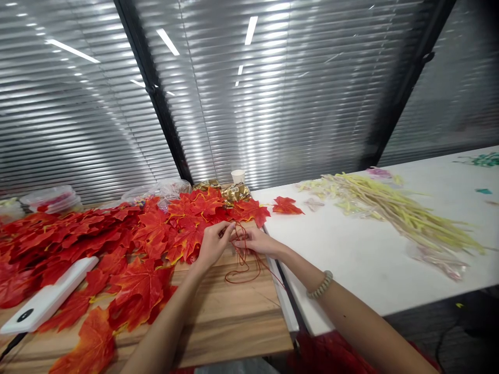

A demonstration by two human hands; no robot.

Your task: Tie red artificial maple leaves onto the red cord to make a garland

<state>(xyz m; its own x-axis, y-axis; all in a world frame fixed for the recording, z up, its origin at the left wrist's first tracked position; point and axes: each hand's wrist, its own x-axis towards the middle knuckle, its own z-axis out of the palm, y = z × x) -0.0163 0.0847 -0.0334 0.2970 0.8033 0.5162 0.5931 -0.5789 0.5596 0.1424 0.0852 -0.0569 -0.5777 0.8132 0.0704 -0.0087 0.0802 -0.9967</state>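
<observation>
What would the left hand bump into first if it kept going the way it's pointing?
Probably the right hand: the left hand points right, fingertips nearly touching it over the red string. Depth is hard to judge.

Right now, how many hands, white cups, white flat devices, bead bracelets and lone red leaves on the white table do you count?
Hands: 2, left hand and right hand
White cup: 1
White flat device: 1
Bead bracelet: 1
Lone red leaf: 1
Total: 6
</observation>
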